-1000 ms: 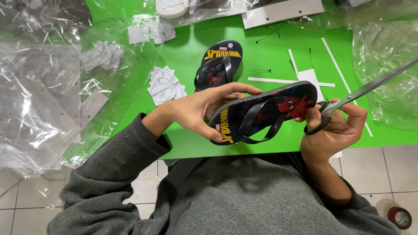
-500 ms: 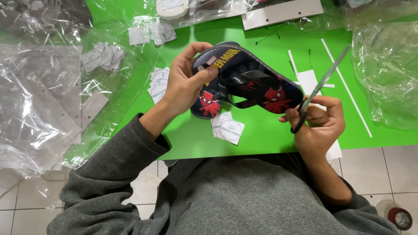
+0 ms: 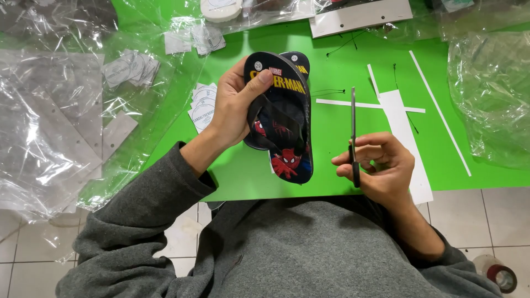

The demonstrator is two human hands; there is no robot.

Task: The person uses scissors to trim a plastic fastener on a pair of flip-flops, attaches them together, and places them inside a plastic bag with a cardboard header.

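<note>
Several clear plastic bags [image 3: 55,127] crowd the green table [image 3: 353,160], with three white paper strips [image 3: 403,138] and scattered round labels [image 3: 203,105]. Two flip-flops [image 3: 281,118], lowered since before, sit grasped in the left hand [image 3: 234,105]; the right hand [image 3: 381,165] grips scissors [image 3: 354,138], now upright.

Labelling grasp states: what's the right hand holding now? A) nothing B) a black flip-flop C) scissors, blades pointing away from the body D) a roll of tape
C: the right hand grips the scissors by the handles, the closed blades pointing away over the green table, while the left hand holds the black flip-flop.
</note>
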